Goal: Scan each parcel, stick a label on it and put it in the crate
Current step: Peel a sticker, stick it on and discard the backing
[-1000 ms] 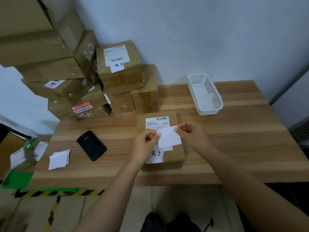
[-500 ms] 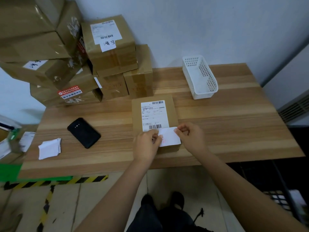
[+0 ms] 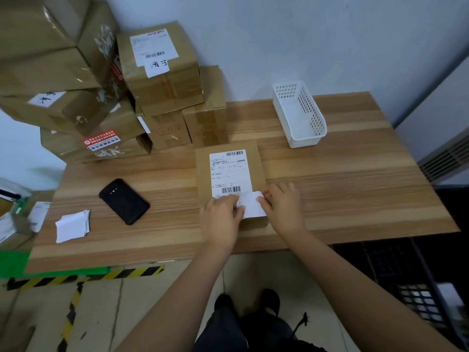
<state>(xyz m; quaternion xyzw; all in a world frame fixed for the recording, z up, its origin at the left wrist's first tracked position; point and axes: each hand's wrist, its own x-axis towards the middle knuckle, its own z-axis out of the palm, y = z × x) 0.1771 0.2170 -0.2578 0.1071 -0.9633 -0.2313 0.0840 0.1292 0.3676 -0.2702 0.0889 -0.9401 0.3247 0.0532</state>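
Observation:
A small brown parcel [image 3: 228, 158] lies flat on the wooden table [image 3: 355, 189], with a printed shipping sheet on its top. A white label [image 3: 252, 205] lies across the parcel's near edge, just below the sheet's barcode. My left hand [image 3: 220, 219] presses on the label's left part with its fingers. My right hand [image 3: 281, 201] touches the label's right edge with its fingertips. A black handheld scanner [image 3: 124, 201] lies on the table to the left. A dark crate [image 3: 416, 288] stands on the floor at the lower right.
Several brown parcels [image 3: 157, 69] are stacked at the table's back left against the wall. A white perforated basket [image 3: 299, 115] stands at the back right. A small pile of white labels [image 3: 72, 226] lies near the table's left edge. Yellow-black tape marks the floor.
The label has come down from above the parcel onto its near edge. Both hands lowered with it and now press it flat. The camera view has tilted downward.

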